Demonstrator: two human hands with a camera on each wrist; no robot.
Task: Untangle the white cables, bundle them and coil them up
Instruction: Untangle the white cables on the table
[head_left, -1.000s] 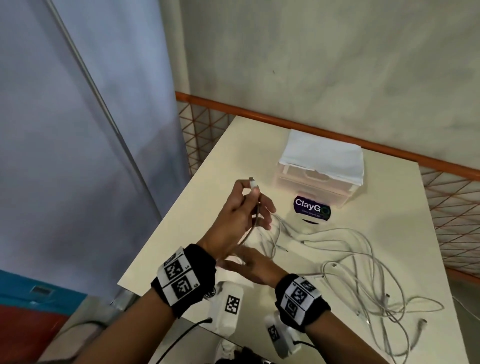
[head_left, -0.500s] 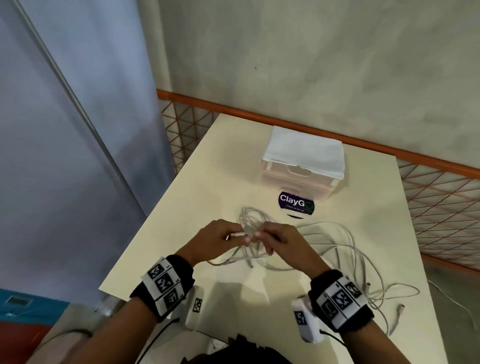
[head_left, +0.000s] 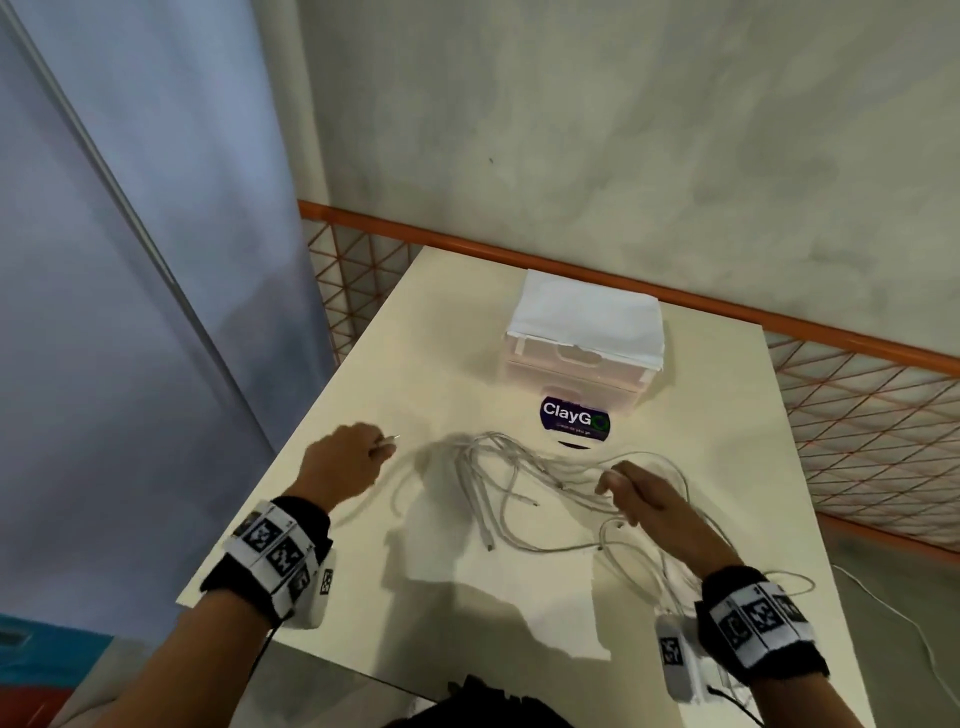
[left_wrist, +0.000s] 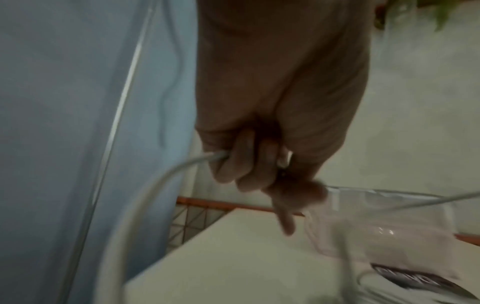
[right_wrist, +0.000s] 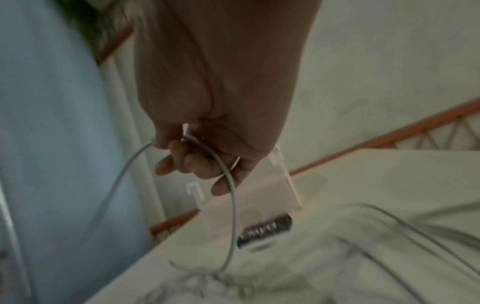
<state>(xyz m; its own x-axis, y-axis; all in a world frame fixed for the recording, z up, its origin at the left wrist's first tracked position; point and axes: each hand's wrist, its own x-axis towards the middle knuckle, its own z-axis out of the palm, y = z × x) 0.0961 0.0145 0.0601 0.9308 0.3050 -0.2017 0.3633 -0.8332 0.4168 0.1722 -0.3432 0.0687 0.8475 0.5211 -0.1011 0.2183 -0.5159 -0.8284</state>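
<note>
white cables (head_left: 519, 483) on cream table (head_left: 447, 364) | dark purple sticker (head_left: 574, 413), white lettering, beside cables | translucent pinkish box (head_left: 576, 364), white cloth (head_left: 587, 317) atop, behind sticker | orange rail (head_left: 519, 254), orange lattice behind table | black wristbands (head_left: 270, 551), black-and-white square markers

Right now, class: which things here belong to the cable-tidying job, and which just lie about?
In the job:
white cables
left hand, gripping a cable end
right hand, gripping a cable

Lying about:
plastic box
ClayGo sticker

Left hand (head_left: 345, 460) grips cable end; right hand (head_left: 652, 501) grips tangled white cables (head_left: 511, 475).
</note>
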